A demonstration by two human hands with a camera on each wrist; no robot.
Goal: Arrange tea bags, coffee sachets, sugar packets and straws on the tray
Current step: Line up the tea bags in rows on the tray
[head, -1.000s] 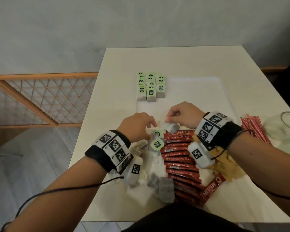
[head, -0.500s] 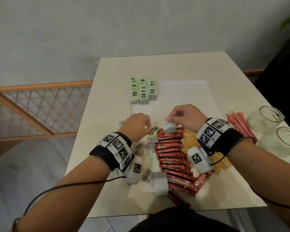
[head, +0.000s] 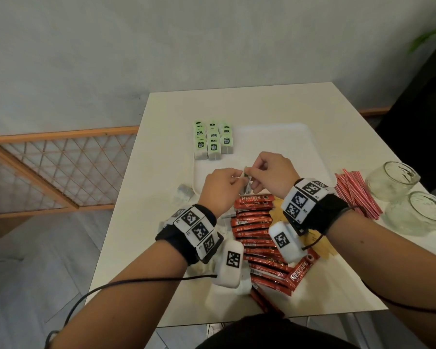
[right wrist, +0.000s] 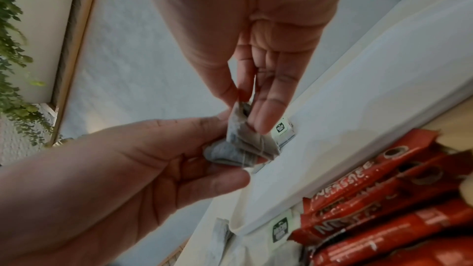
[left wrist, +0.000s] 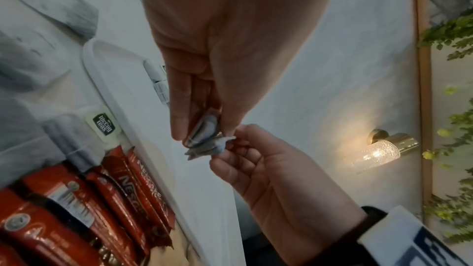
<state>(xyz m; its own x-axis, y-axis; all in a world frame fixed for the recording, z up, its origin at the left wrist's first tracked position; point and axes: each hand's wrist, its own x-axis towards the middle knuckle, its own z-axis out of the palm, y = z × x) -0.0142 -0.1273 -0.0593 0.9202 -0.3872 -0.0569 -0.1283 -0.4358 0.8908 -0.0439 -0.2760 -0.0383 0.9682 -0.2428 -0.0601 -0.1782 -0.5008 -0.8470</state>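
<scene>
- Nearest the person, red coffee sachets (head: 256, 229) lie fanned on the table (head: 350, 137).
- Above the tray's (head: 282, 137) near edge, the left hand (head: 220, 188) and right hand (head: 269, 173) both pinch one tea bag (left wrist: 204, 141) between curled fingers.
- Farther off, on the tray's far-left corner, tea bags with green tags (head: 213, 139) sit in rows.

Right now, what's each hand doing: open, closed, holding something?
Left hand: fingers pinch the tea bag.
Right hand: fingertips pinch the same tea bag from the other side, above the tray.
</scene>
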